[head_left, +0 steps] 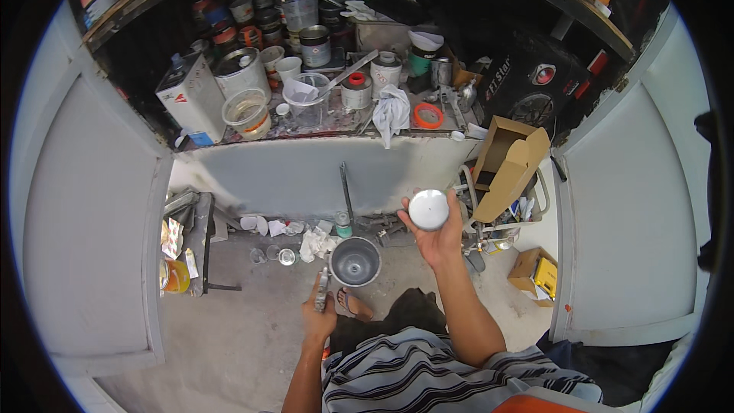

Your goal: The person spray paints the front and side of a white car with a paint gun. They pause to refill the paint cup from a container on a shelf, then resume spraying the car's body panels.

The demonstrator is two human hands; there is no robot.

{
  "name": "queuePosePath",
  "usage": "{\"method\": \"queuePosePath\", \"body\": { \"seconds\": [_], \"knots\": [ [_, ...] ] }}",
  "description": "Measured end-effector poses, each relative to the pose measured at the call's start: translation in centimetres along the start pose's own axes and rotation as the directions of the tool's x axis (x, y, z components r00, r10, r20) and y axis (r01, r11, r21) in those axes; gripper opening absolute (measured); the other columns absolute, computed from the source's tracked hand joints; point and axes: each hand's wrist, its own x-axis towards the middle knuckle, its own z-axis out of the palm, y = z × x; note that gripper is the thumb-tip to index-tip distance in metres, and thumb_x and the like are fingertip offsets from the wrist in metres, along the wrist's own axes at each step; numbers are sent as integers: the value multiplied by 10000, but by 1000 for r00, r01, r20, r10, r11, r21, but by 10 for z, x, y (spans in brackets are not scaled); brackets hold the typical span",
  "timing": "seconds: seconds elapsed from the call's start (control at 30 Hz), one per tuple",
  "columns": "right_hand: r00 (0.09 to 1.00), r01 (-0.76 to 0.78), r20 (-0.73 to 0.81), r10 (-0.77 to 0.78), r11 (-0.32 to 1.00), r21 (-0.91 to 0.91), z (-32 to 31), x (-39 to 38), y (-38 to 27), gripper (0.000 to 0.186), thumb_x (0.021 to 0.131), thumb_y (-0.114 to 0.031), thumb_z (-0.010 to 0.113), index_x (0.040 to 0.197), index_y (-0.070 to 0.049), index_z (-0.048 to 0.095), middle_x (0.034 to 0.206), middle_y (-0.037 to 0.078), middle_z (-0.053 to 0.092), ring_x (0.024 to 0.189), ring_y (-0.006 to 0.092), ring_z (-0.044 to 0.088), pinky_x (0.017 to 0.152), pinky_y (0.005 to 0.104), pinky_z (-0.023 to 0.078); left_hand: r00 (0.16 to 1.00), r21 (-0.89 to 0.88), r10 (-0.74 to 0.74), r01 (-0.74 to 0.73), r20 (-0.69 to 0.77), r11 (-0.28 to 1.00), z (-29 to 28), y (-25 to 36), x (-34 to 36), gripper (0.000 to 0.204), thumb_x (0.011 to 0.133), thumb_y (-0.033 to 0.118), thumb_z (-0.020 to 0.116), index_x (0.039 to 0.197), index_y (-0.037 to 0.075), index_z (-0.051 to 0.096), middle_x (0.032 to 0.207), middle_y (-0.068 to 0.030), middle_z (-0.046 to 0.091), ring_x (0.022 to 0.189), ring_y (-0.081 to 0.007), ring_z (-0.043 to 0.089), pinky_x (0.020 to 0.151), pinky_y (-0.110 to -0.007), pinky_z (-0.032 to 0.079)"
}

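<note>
My left hand (319, 304) grips the handle of a speckled metal spray gun (323, 279) at the lower middle. A round grey cup with its top open (355, 260) sits at the gun's upper end, a dull grey film inside. Higher and to the right, my right hand (436, 237) holds a round white lid-like disc (428, 209) with its face up, fingers around its rim. My sandalled foot shows below the cup, beside crumpled white paper (315, 245) on the floor.
A cluttered bench (260, 138) holds cans, plastic tubs, rags and a black speaker box (520, 88). An open cardboard box (505, 176) is at right, another (527, 275) below it. A low table (202, 222) stands left. Grey panels (92, 214) flank both sides.
</note>
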Motion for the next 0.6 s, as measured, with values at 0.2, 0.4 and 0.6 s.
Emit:
{"method": "queuePosePath", "body": {
  "seconds": [0.2,0.4,0.6],
  "knots": [
    [966,66,-243,-90,993,-102,-57,204,-34,443,1046,-409,501,1278,-32,505,1185,187,651,1088,391,675,915,643,563,988,84,7,7,-157,996,-53,-17,46,399,937,32,597,1334,-1,604,676,-121,624,592,-156,555,580,-350,468],
    [756,113,-282,-591,542,-833,-87,385,-75,431,973,-436,658,1056,-16,708,984,155,734,898,343,715,779,458,557,906,12,-176,196,-384,980,-85,-37,35,103,951,58,615,950,-45,614,621,-32,535,552,-136,454,531,-359,388],
    [683,-54,30,-730,-92,-994,-114,439,-76,544,942,-552,612,932,-36,782,907,268,724,950,465,683,855,519,506,800,-23,-238,270,-552,963,-77,-27,57,227,953,78,621,769,-12,524,592,-10,484,535,-130,401,509,-368,334]
  ]
}}
